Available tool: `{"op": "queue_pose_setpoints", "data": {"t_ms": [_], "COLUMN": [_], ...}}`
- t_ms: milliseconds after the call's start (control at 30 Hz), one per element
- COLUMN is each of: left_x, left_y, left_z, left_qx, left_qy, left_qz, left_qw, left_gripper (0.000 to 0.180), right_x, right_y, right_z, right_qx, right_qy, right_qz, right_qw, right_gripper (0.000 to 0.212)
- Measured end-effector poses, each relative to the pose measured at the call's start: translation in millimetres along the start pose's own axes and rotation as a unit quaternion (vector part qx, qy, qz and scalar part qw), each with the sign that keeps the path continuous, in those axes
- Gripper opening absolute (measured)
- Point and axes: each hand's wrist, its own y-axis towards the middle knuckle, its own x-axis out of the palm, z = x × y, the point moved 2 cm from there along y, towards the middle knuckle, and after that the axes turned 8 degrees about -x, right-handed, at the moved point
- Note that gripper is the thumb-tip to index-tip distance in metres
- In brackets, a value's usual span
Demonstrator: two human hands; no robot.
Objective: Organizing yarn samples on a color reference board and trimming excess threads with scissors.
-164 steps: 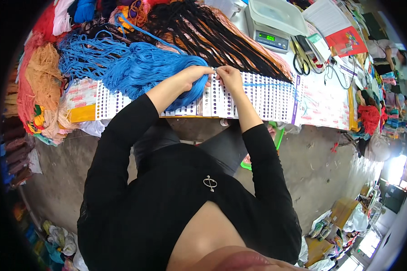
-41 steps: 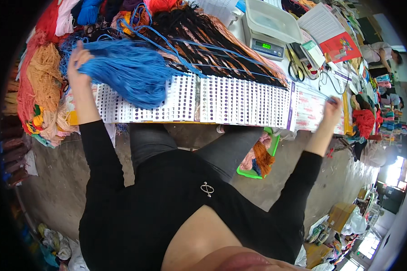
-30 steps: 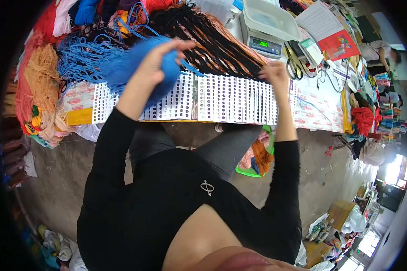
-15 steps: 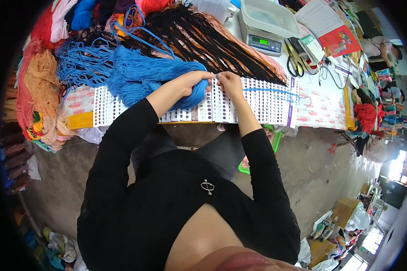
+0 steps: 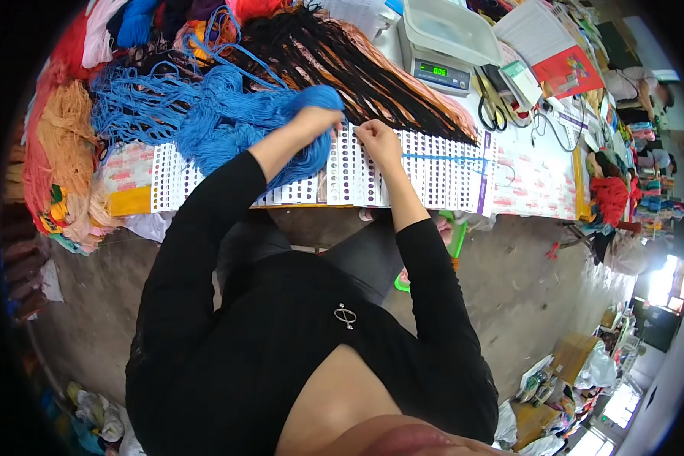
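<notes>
A big loose skein of blue yarn [image 5: 228, 125] is heaped on the table in front of me, to the left of the middle. My left hand [image 5: 317, 121] is closed around its right end, and a bunch of the yarn bulges up over the fingers. Just to the right, my right hand [image 5: 378, 143] is in a pinch, thumb against fingers, a small gap from the skein. From beside this hand a thin blue yarn strand [image 5: 441, 157] stretches to the right. Both hands are over white shade cards [image 5: 425, 178] with rows of dark dots.
Black yarn hanks [image 5: 334, 64] lie beyond my hands, with peach yarn beside them. A digital scale [image 5: 439, 72] carrying a clear plastic tub [image 5: 452, 30] stands at the back right, near scissors [image 5: 492, 110]. Peach and red yarn [image 5: 64, 129] hangs over the left table edge.
My left hand has drawn away from my right hand, to the left and slightly farther off, taking the skein's end along. The skein is bunched up more. My right hand has hardly moved.
</notes>
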Motion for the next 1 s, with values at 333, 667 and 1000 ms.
{"op": "queue_pose_setpoints", "data": {"t_ms": [333,667,1000], "left_x": [-7.4,-81.7,-223.8], "left_y": [-34.1,-49.3,-49.9], "left_z": [34.4,54.4,73.3], "left_qx": [-0.065,-0.041,0.218], "left_qy": [-0.15,-0.384,-0.044], "left_qz": [-0.129,-0.079,0.296], "left_qw": [0.978,0.919,0.929], "left_gripper": [0.028,0.011,0.02], "right_x": [6.2,-0.4,9.9], "right_y": [-16.2,-27.8,-26.3], "right_z": [-0.1,-32.1,-39.0], "right_qx": [-0.036,-0.128,-0.139], "right_qy": [0.047,-0.146,-0.144], "right_qz": [0.132,0.092,0.079], "right_qw": [0.989,0.977,0.977], "right_gripper": [0.021,0.03,0.028]}}
